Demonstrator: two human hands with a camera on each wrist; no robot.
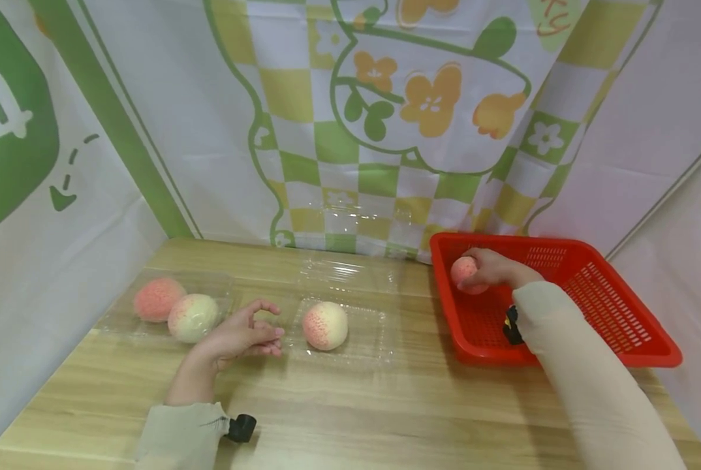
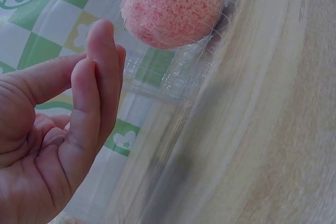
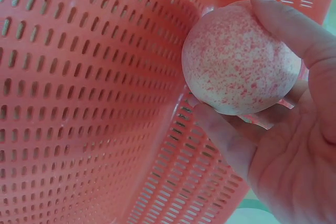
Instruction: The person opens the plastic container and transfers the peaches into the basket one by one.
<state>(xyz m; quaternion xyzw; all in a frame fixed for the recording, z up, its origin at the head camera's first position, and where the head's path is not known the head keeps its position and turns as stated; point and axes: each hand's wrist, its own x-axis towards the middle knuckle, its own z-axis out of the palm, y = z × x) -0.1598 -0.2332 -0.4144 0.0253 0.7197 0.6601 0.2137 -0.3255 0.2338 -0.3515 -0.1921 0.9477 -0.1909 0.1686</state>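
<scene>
My right hand point(image 1: 499, 268) grips a pink-speckled toy peach point(image 1: 463, 269) inside the red plastic basket point(image 1: 568, 244), near its back left corner. In the right wrist view, thumb and fingers curl round that peach point(image 3: 239, 59) beside the slotted wall. My left hand point(image 1: 239, 336) holds nothing; its fingers are loosely bent over the table between two clear plastic boxes. Just right of it, one cream-and-pink peach point(image 1: 325, 326) sits in a clear box point(image 1: 376, 339) with its lid raised. The left wrist view shows the same peach point(image 2: 170, 9) beyond the fingertips.
At the left, another clear box point(image 1: 112, 321) contains a pink peach point(image 1: 159, 299) and a paler one point(image 1: 193, 318). A wooden table point(image 1: 350, 418) carries everything. Behind it hangs a checked, flowered curtain point(image 1: 333, 143), and white cloth walls point(image 1: 115, 215) enclose the sides.
</scene>
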